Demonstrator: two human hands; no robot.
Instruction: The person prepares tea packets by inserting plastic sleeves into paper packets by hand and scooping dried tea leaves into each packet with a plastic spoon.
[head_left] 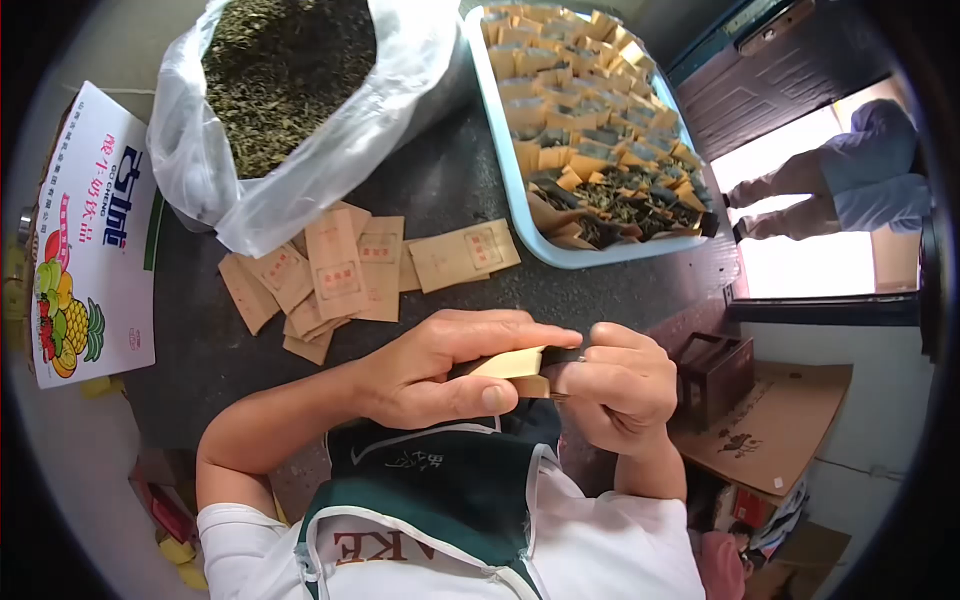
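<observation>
A small brown paper packet (513, 366) is held between both hands, close to the chest. My left hand (450, 368) wraps round its left side, thumb below and fingers above. My right hand (618, 385) is curled with its fingers pressed at the packet's right end, beside a dark edge. Beyond the hands, flat brown packets with red print (336, 266) lie in a loose pile on the dark table (420, 210). A light blue tray (513, 190) holds many upright brown packets, those nearest showing dried leaves at their openings.
A clear plastic bag (300, 200) of dried leaves stands at the upper left, beside a white printed carton (100, 240). Another person (850, 170) stands by the doorway at the upper right. A wooden stool (715, 375) and flattened cardboard (790, 420) are at the right.
</observation>
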